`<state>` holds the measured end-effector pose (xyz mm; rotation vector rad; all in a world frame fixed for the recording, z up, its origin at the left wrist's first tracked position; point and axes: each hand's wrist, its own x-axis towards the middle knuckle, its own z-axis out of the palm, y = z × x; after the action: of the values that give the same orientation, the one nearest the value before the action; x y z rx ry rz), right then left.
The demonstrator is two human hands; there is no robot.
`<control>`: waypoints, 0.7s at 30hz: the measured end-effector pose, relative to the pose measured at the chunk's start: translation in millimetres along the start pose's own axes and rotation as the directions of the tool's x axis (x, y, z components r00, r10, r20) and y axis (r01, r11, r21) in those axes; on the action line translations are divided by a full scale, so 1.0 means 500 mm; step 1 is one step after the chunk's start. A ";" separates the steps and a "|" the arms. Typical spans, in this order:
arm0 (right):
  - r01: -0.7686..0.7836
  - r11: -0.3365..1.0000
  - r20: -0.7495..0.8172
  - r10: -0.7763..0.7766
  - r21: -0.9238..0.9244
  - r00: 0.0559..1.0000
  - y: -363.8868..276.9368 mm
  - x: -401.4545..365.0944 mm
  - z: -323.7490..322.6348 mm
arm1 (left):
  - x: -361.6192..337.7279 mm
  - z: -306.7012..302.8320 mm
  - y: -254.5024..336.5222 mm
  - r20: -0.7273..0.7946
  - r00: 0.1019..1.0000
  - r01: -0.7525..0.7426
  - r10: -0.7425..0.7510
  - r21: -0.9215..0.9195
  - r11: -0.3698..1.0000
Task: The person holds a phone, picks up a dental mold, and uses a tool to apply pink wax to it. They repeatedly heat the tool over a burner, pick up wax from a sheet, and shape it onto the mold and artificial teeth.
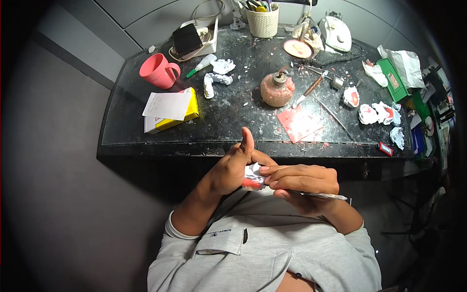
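Note:
A white plaster piece (253, 171) with a red, wax-like part (251, 183) along its lower edge is between my two hands, in front of my chest. My left hand (233, 169) is wrapped round its left side, thumb pointing up. Over its right side lie the fingers of my right hand (306, 181), which also grips a thin metal tool (323, 195). The tool's flat end sticks out to the right, and its other end is hidden by my fingers.
On the black table (219, 141) are a pink mug (156, 71), a yellow box (191, 105), a glass burner (278, 91), a pink wax sheet (297, 124), a brown-handled knife (311, 89) and several plaster pieces. A green box (392, 80) stands at the right.

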<state>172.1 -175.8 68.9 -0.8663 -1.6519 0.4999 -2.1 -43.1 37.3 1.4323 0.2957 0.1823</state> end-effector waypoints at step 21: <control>-0.001 0.997 -0.007 0.000 -0.078 1.000 0.021 -0.006 0.000 | 0.001 0.017 0.036 -0.248 0.969 0.083 -0.013 0.274 0.958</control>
<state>175.2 -171.4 59.5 -0.9243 -1.6739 0.4347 1.9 -48.6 56.0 1.6868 0.5773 0.2858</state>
